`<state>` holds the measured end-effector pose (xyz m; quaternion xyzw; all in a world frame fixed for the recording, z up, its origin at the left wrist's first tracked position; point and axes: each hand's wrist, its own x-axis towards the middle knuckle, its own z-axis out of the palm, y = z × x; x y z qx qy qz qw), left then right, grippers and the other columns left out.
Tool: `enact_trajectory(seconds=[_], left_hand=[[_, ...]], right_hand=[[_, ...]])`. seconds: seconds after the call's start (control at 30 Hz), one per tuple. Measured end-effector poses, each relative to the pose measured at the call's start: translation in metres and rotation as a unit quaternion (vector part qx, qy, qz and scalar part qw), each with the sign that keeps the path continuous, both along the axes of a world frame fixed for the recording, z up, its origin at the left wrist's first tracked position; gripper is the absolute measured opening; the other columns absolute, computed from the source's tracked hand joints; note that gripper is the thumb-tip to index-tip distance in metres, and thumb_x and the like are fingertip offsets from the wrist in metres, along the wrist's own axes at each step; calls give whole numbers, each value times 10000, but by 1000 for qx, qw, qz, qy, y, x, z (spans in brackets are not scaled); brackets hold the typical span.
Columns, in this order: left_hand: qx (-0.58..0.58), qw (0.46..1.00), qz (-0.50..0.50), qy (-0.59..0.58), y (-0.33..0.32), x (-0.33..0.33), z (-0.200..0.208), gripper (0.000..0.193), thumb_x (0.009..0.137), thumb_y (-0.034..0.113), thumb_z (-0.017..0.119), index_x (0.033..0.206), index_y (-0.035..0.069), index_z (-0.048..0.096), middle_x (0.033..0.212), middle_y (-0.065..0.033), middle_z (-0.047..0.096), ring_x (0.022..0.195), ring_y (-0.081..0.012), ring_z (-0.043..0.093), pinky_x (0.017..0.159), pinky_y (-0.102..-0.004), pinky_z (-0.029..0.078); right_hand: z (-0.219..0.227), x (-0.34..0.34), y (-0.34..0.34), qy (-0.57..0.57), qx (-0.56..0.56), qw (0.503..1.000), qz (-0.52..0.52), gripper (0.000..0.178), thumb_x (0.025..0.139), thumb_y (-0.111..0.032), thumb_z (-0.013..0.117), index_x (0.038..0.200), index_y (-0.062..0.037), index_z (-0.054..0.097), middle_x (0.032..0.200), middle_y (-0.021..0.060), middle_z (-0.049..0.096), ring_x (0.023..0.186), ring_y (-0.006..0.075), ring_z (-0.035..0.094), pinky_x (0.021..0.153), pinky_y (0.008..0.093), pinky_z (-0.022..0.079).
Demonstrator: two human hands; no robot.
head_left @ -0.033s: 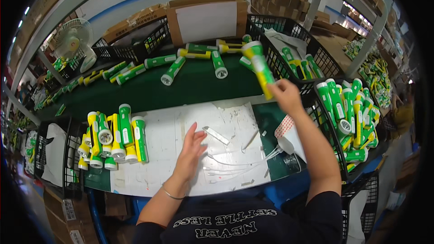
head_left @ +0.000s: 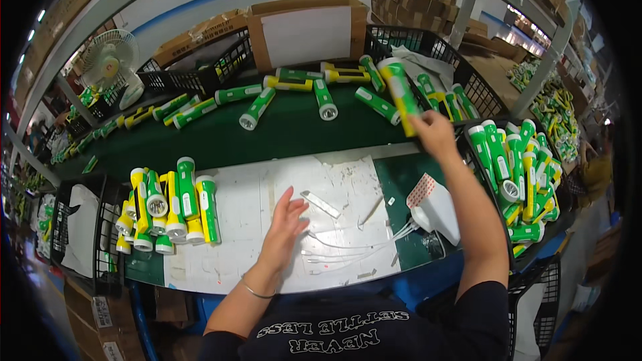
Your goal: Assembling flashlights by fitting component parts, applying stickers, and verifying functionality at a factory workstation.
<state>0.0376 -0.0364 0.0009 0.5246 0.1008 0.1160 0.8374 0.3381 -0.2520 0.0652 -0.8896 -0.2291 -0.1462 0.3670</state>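
Note:
My right hand (head_left: 435, 132) grips the yellow end of a green and yellow flashlight (head_left: 399, 91), slightly blurred, its wide head pointing up and away from me. It is held over the right end of the dark green belt, beside the far black crate. My left hand (head_left: 286, 220) is raised above the white work board (head_left: 241, 261) with its fingers apart, holding nothing. White charging cables (head_left: 348, 252) lie near that hand, and a flat silver strip (head_left: 321, 204) rests just beyond it. A pile of flashlights (head_left: 170, 204) stands at the board's left end.
Loose flashlights (head_left: 257, 108) lie along the green belt (head_left: 200, 139). A black crate (head_left: 478, 90) at the far right and a fuller crate (head_left: 498, 227) at the near right hold more flashlights. Another black crate (head_left: 107, 234) stands left. A cardboard box (head_left: 267, 37) and a fan (head_left: 110, 60) are behind.
My right hand has moved a little to the right with the flashlight, toward the far right crate. My left hand has hardly moved.

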Motion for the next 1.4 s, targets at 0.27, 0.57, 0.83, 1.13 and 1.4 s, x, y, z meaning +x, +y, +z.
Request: enact_trajectory(seconds=[0.27,0.57,0.83,1.13,1.4], left_hand=[[-30,999,-10,40,14,7,-4,513,897,236,502,1345,95,298,1247,-91,371,1155,-204,421,943,-329,365],[-49,996,-25,71,24,22,-6,465,887,211,521,1306,99,354,1203,-72,429,1119,-188,456,923,-311,377],[569,815,106,9,28,37,-8,535,767,156,613,1247,31,411,1222,-133,435,1161,-254,416,970,-377,340],[-25,957,-288,34,-27,33,5,639,854,541,444,1226,22,414,886,-145,586,716,-251,596,604,-350,505],[-283,930,-199,123,-28,10,-21,490,921,481,344,1191,92,468,994,-139,592,789,-242,612,691,-451,528]], right_hand=[[13,115,-32,93,-315,913,-243,570,740,-517,582,1015,-19,614,997,197,628,947,349,599,774,429,488],[-87,113,84,45,-420,902,-93,502,704,-307,698,1097,-81,481,1011,161,570,926,324,597,772,410,499],[31,-13,72,-29,-190,980,45,466,621,-371,647,1013,-131,572,954,98,603,840,293,614,702,402,508],[0,-133,31,324,82,838,431,542,685,-376,699,1084,-36,560,880,128,647,749,232,631,682,301,490],[-46,-168,25,184,121,933,284,484,787,-393,631,1117,-53,534,937,142,624,850,258,617,720,323,478]])
